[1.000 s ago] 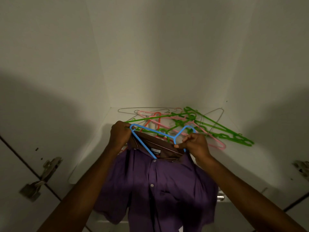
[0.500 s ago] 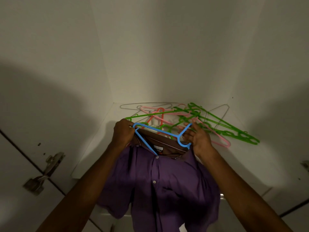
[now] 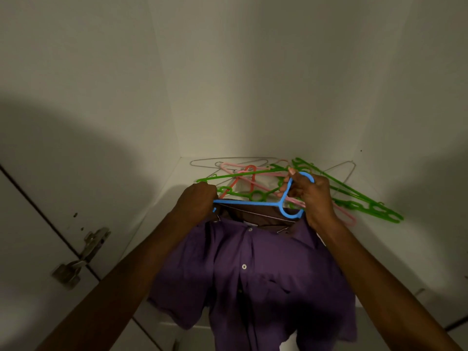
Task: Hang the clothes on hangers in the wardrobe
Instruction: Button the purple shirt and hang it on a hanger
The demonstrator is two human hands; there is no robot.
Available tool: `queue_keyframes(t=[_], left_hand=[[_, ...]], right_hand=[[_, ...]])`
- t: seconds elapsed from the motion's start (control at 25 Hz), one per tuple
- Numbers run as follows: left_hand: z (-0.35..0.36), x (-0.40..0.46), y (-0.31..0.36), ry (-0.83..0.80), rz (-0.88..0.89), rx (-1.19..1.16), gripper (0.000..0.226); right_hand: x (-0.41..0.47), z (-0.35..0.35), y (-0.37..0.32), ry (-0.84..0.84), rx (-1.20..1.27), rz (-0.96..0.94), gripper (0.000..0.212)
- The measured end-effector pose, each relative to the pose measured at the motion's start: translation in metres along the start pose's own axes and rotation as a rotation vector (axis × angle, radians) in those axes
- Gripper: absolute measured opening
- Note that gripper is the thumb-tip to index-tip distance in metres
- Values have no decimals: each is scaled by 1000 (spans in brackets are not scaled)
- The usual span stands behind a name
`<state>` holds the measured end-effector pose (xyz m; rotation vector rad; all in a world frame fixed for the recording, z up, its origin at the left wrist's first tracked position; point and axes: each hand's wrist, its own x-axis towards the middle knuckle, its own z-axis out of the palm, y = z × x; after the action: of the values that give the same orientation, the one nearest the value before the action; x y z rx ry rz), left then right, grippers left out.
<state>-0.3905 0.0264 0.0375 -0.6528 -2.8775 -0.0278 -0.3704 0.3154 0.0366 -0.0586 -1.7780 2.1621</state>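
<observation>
So far, one garment is partly dealt with: a purple short-sleeved button-up shirt with a brown inner collar is held at lower centre of the frame, and a blue plastic hanger is lodged at its collar, one arm of it apparently inside the neck opening. The left hand is curled round the hanger's left end together with the shirt's shoulder; the right hand is closed round the blue hook. The hanger is judged not yet fully seated, and the shirt is not yet hung; no rail is visible. How many clothes remain cannot be told.

Behind the hands, at centre right, a loose pile of spare hangers in green, pink, red and bare wire is spread on a white wardrobe shelf. Plain white wardrobe walls fill the upper frame, dimly lit and crossed by broad shadows. A metal door hinge is seen at lower left.
</observation>
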Motion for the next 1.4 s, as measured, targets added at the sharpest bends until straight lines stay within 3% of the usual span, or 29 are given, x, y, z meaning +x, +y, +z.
queue_keyframes(t=[0.08, 0.24, 0.48, 0.6, 0.68, 0.8, 0.84, 0.92, 1.0, 1.16, 1.24, 1.4], left_hand=[[-9, -1, 30, 94, -2, 131, 47], [-37, 15, 77, 178, -190, 177, 23], [-27, 28, 90, 336, -332, -306, 17], [8, 26, 73, 415, -482, -555, 17], [28, 21, 62, 411, -555, -810, 16], [44, 5, 61, 361, -621, -1439, 38], [51, -2, 62, 383, -621, -1511, 43], [65, -16, 65, 418, -574, -1391, 47], [78, -29, 71, 418, -487, -1205, 42], [96, -29, 74, 410, -394, -805, 25], [100, -25, 79, 395, -393, -701, 14], [103, -24, 86, 410, -362, -601, 11]], right_hand=[[2, 10, -1, -25, -64, -109, 29], [1, 32, -4, -262, -189, -152, 25], [45, 68, -14, -491, -371, -22, 33], [79, 85, 2, -495, -464, 50, 46], [90, 96, 22, -488, -512, 110, 49], [94, 103, 58, -495, -666, 139, 55], [95, 102, 68, -490, -758, 93, 57], [97, 99, 78, -426, -952, -35, 60], [89, 92, 68, -257, -1072, -160, 52], [35, 62, 35, 18, -910, -343, 25], [-9, 40, 25, -13, -761, -294, 35], [-75, 5, 48, -235, -684, 103, 44]])
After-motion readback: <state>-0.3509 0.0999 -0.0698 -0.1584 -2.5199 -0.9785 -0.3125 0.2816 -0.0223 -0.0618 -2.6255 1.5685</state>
